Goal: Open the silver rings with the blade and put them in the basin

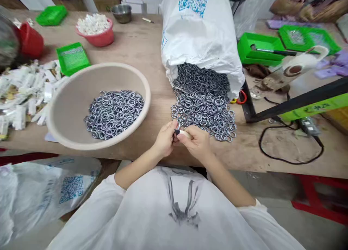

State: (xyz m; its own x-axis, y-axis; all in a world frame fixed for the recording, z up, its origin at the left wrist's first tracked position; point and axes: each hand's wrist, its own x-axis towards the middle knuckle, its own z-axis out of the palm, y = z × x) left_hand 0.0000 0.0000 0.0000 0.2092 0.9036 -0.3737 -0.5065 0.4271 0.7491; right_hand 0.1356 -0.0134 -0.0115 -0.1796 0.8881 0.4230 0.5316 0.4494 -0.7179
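a grey metal ring [178,125] is sitting pinched in the left hand [165,139]; a cream-handled, dark-tipped tool [184,133] is pointing leftward from the right hand [198,143], its tip just beside the ring. similar loose rings [204,108] are lying heaped beyond.

FREE: lane of brown wooden tabletop [157,83] between wide beige plastic basin [69,98] and loose heap of grey metal rings [203,116], running back beside bulging white woven-plastic sack [201,36] | BLOCKED LEFT: basin's raised rim | BLOCKED AHEAD: heap, sack | RIGHT: bare board, interrupted by looped black cable [295,163] and slanting black metal bar [299,101]
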